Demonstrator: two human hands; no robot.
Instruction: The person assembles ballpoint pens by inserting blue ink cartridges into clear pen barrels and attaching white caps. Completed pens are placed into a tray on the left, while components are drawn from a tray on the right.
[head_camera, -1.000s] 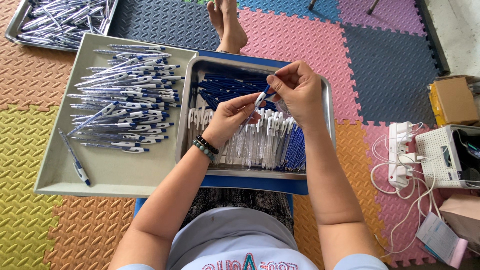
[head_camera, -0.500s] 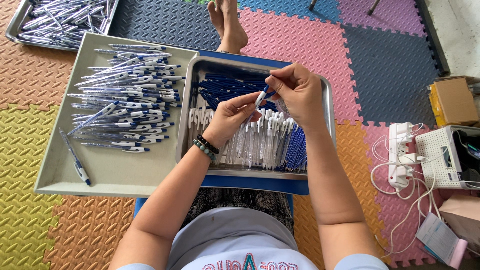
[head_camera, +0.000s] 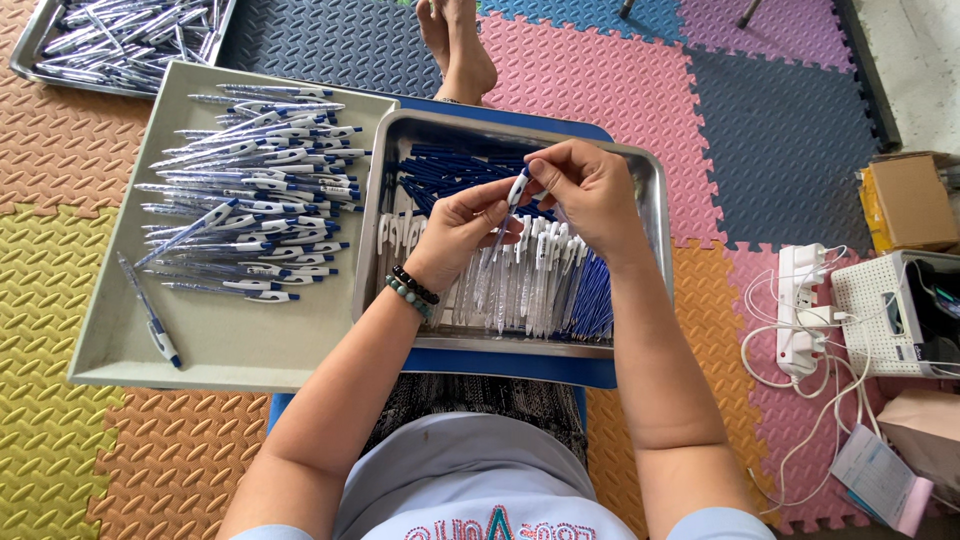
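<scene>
Head view: above the metal tray's (head_camera: 655, 215) near half, where clear barrels (head_camera: 520, 285) lie, our left hand (head_camera: 462, 228) and right hand (head_camera: 590, 190) pinch one pen (head_camera: 514, 195) with closed fingers. Blue parts (head_camera: 450, 170) fill its far-left corner; finished pens (head_camera: 255, 190) cover the grey tray (head_camera: 230, 345) beside it.

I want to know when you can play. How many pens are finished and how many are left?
Done: a big pile of finished blue-and-white pens lies on the flat grey tray. In hand: the left hand and right hand hold one clear pen between them. Left: clear barrels and dark blue parts fill the metal tray. Lots remain.
</scene>
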